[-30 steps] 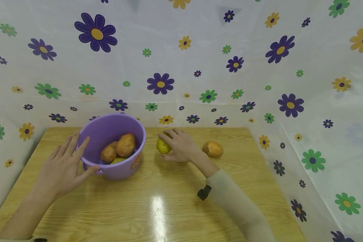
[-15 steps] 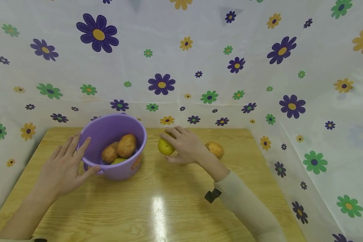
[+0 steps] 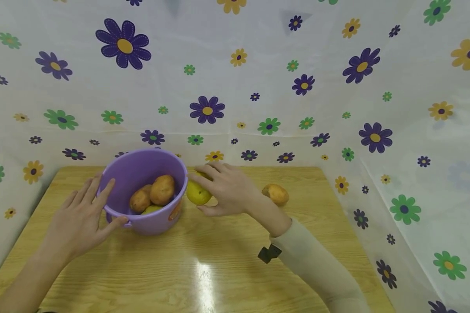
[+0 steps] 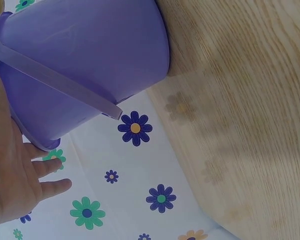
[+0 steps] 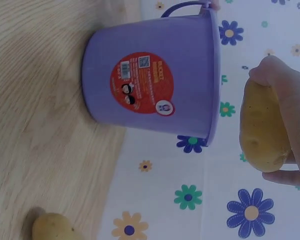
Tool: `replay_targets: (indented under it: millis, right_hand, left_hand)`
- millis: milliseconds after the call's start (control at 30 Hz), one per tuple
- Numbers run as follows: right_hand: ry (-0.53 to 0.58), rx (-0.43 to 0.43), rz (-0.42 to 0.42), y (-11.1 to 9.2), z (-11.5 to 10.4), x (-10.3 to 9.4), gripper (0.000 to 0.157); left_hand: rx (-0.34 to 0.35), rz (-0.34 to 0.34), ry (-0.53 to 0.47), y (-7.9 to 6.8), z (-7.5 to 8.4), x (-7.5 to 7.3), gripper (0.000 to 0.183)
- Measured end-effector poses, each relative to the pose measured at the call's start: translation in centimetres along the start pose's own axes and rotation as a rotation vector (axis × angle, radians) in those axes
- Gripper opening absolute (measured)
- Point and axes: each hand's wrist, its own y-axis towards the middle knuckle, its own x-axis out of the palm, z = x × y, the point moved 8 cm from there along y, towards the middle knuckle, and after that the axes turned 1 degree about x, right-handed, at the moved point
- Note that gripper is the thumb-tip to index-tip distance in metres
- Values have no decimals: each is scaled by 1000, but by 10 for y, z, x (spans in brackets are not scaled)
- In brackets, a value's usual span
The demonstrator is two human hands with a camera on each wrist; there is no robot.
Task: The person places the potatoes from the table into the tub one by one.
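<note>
- Gripping a yellow fruit or vegetable [image 3: 198, 192] in the right hand [image 3: 233, 187], clamped between thumb and curled fingers; cannot tell from its skin whether potato or fruit.
- Holding it off the table [image 3: 235, 278], just outside the right side of the purple bucket [image 3: 152, 227], near the rim; seen slightly apart from the rim in the right wrist view.
- Resting the left hand [image 3: 74, 219] against the bucket's left side, with fingers spread and nearly straight at the rim and with the thumb pointing toward the front.
- Well apart, both hands, with the bucket between them.
- Inside the bucket, two brown potatoes [image 3: 162, 190] touching each other, and partly hidden below them at the near wall, a greenish-yellow piece [image 3: 152, 209], too covered to name.
- On the bucket's outer wall, a round red label [image 5: 141, 82] with print and small cartoon heads; on the side nearest the left hand, a purple handle [image 4: 57, 82], folded down.
- Lying on the table to the right of the bucket, beyond the right wrist, a lone potato [image 3: 276, 194].
- Around the right forearm, a pale sleeve [image 3: 317, 265], with a small black device [image 3: 269, 253] at the cuff.
- Behind and beside the table, a white sheet [image 3: 235, 82] printed with purple, green and orange flowers.
</note>
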Motion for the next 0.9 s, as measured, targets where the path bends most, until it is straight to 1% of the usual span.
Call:
replay_targets:
  millis: [133, 367, 633, 900]
  right_hand:
    - [-9, -25, 7, 10, -7, -1, 76]
    - [-58, -70, 20, 33, -25, 2, 78]
    - [-89, -98, -51, 57, -39, 12, 82]
    - [-71, -120, -112, 75, -47, 27, 76]
  left_hand:
    - [-5, -10, -4, 0, 0, 0, 104]
    - [-4, -9, -5, -1, -1, 2, 104]
    - [-9, -17, 3, -2, -2, 1, 104]
    - [-3, -23, 10, -1, -1, 2, 104]
